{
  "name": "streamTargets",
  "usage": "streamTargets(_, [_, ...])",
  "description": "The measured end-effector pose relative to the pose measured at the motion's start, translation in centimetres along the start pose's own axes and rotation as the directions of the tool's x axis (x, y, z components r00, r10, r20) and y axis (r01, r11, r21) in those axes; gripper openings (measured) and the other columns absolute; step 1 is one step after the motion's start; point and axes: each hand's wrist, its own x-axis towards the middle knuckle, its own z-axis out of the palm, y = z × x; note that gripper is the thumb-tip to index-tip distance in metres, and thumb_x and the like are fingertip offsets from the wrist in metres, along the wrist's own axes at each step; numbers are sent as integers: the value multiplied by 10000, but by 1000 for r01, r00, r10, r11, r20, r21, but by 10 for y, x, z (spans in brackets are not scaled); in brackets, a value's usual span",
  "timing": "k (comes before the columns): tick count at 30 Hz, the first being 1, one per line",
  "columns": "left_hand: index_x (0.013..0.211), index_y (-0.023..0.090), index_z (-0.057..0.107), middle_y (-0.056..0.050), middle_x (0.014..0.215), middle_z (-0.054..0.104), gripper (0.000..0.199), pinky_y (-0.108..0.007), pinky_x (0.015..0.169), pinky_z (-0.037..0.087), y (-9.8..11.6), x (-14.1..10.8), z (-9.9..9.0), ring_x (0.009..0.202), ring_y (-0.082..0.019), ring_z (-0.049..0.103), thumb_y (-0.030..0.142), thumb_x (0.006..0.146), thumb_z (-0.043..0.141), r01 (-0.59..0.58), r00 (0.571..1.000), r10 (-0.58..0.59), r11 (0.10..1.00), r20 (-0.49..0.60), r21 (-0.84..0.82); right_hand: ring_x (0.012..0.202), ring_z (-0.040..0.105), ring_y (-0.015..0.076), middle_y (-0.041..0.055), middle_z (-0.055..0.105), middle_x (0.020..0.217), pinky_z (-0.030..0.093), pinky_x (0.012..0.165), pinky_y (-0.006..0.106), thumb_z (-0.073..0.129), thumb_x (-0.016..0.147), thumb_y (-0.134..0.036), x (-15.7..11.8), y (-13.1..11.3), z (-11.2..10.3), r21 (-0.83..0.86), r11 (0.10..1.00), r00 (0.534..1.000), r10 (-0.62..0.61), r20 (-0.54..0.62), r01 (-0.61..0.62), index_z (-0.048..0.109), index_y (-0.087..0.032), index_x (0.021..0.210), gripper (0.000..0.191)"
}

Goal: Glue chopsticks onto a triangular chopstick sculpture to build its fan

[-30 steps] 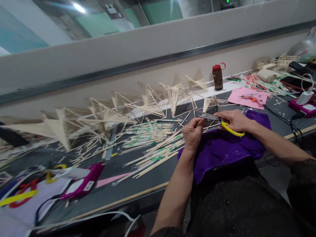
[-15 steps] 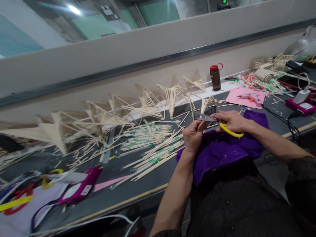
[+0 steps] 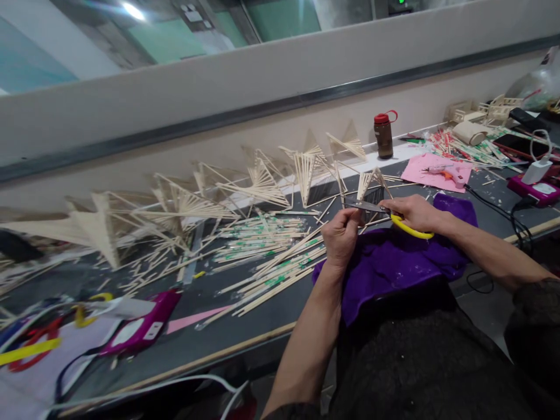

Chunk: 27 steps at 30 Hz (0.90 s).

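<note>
Yellow-handled scissors were clutched in the right hand, blades just by the left hand, its grip pressed together, tho anything pinched couldn't be made out.

No rdbl txt, lbls, nos., signs

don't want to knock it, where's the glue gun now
In the head view, the glue gun lies on a pink sheet toward the right, beyond the right hand and purple cloth.
</note>
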Motion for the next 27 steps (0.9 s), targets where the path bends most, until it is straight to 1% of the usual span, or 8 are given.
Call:
streamTargets(3, [751, 202, 664, 12, 580, 659, 268, -211, 476, 393, 2, 0, 0, 485, -106, 553, 445, 835, 588, 28, 1000, -28, 999, 2, -21, 870, 654, 219, 65, 713, 1051, 388, 660, 292, 499, 830, -176, 0, -2, -1, -55, 998, 1000, 5, 2, -5, 564, -240, 1264, 444])
streamTargets(6, [731, 193, 648, 23, 565, 640, 264, -210, 442, 379, 7, 2, 0, 415, -87, 488, 445, 805, 625, 67, 998, -67, 994, 8, -88, 845, 652, 212, 65, 712, 1046, 370, 636, 284, 508, 824, -183, -1, -3, -2, -98, 995, 1000, -1, -24, -1, 551, -239, 1276, 458])
streamTargets(10, [702, 186, 628, 34, 550, 616, 267, -203, 438, 384, 10, 3, 1, 416, -80, 485, 441, 739, 700, 102, 994, -107, 983, -23, -153, 857, 654, 218, 83, 703, 1085, 374, 644, 284, 535, 821, -210, -1, -3, -2, -73, 997, 999, -19, -30, 16, 536, -215, 1304, 483])
streamTargets(13, [692, 186, 627, 36, 545, 614, 271, -202, 426, 369, 10, 2, 1, 407, -76, 474, 442, 742, 704, 106, 993, -112, 979, -29, -175, 856, 650, 213, 84, 703, 1088, 376, 645, 280, 554, 815, -221, -1, -3, -1, -54, 998, 999, -27, -36, 25, 532, -208, 1313, 498])
streamTargets(17, [687, 185, 634, 40, 525, 601, 265, -199, 415, 358, 8, 1, 0, 397, -74, 457, 433, 759, 691, 82, 995, -90, 980, -33, -181, 848, 646, 196, 73, 703, 1094, 372, 646, 269, 563, 814, -229, -1, -1, 2, -53, 998, 996, -40, -77, 36, 528, -218, 1318, 505])
streamTargets(21, [676, 184, 642, 43, 503, 589, 236, -198, 410, 344, 5, 1, -1, 389, -74, 437, 398, 771, 676, 59, 998, -64, 986, -28, -157, 831, 643, 186, 62, 707, 1060, 364, 639, 259, 571, 826, -252, -1, 2, 4, -29, 998, 996, -52, -77, 49, 532, -218, 1311, 488])
streamTargets(24, [680, 187, 651, 30, 546, 627, 218, -202, 440, 358, 2, 0, -1, 422, -79, 464, 371, 796, 653, 34, 999, -36, 993, -19, -112, 791, 634, 175, 48, 709, 1026, 347, 620, 256, 574, 848, -304, -1, 2, 4, -17, 999, 996, -41, -85, 40, 541, -235, 1298, 456])
streamTargets(27, [675, 189, 657, 20, 566, 645, 256, -209, 473, 379, 0, -1, -1, 444, -85, 488, 388, 830, 620, -1, 1000, 2, 997, 13, -75, 778, 629, 174, 39, 707, 1020, 333, 609, 257, 585, 853, -367, -1, 0, 3, -5, 1000, 996, -30, -84, 30, 541, -243, 1300, 466])
